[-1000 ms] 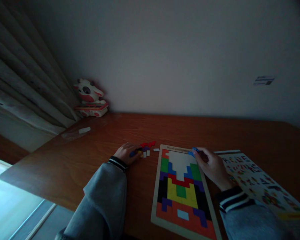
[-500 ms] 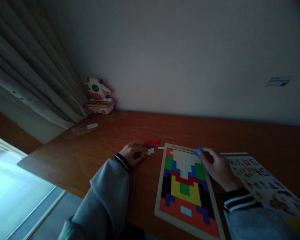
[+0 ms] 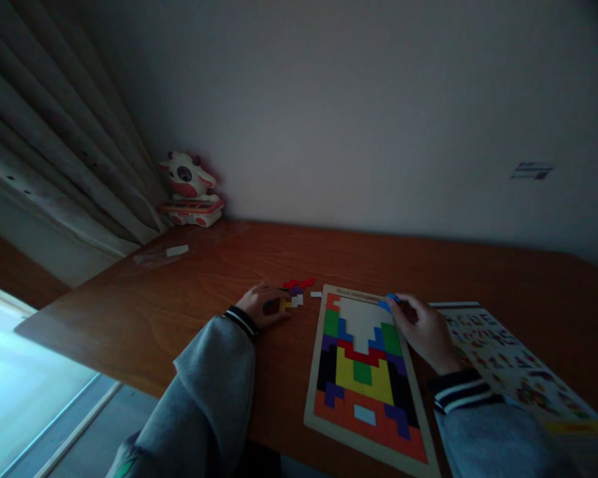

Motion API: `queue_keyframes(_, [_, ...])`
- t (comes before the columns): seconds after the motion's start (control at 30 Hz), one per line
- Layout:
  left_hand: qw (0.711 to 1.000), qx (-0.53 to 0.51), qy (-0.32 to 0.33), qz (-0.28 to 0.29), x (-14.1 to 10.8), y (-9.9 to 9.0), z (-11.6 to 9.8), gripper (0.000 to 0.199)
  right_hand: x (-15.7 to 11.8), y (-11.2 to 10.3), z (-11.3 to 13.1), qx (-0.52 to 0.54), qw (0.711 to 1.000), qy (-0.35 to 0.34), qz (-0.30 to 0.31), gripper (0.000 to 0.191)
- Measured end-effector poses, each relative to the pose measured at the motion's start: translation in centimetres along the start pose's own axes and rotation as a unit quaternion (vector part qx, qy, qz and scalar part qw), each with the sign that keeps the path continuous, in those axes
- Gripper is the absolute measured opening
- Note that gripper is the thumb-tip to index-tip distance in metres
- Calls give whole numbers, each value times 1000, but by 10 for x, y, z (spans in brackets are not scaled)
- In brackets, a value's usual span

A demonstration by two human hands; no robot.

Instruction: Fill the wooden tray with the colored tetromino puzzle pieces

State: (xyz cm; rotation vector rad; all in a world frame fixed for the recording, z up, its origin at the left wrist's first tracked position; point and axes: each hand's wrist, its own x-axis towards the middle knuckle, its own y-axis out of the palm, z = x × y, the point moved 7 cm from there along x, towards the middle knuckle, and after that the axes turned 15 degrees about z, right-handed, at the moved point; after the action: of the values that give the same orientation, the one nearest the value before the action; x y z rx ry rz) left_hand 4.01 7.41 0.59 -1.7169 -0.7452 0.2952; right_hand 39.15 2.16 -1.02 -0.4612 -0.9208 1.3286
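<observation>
A wooden puzzle board [image 3: 311, 392] lies on the table, filled with coloured pieces except for a bare area near its top. My right hand [image 3: 423, 328] pinches a blue piece [image 3: 386, 305] over the board's upper right corner. Left of the board, my left hand [image 3: 264, 305] rests on the table with its fingers curved around loose pieces. Close to its fingertips are a yellow piece [image 3: 283, 305], red pieces [image 3: 299, 283], a purple piece [image 3: 296, 291] and small white pieces [image 3: 297, 301]. Whether the left fingers grip any piece is hidden.
A printed pattern sheet [image 3: 508, 358] lies right of the board, partly under my right forearm. At the back left stands a cow toy [image 3: 192, 189] with a keyboard. A white label on clear plastic [image 3: 177, 250] lies in front of it.
The whole view has shifted slightly, moving things a little to the left. My right hand still pinches the blue piece, and my left hand stays by the loose pieces.
</observation>
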Motion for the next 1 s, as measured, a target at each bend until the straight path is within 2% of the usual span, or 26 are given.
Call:
queue_keyframes(0.27, [1000,-6,1,3,-2,1,2,34,0,-1,2,10,1000,-4,-2,34])
queue_keyframes(0.53, [998,-2,12,-64,-3,-4,3,23,-1,-1,1,18,1000,-4,-8,31])
queue_keyframes(0.73, [985,68,-64,-142,-8,-15,10,30,-1,-3,3,18,1000,-3,-9,31])
queue_keyframes(0.9, [972,9,-129,-198,-9,-19,12,35,-1,-4,6,21,1000,2,-17,34])
queue_keyframes(1.0, [968,-47,-140,-205,-6,-18,5,33,0,-4,7,21,1000,0,-19,37])
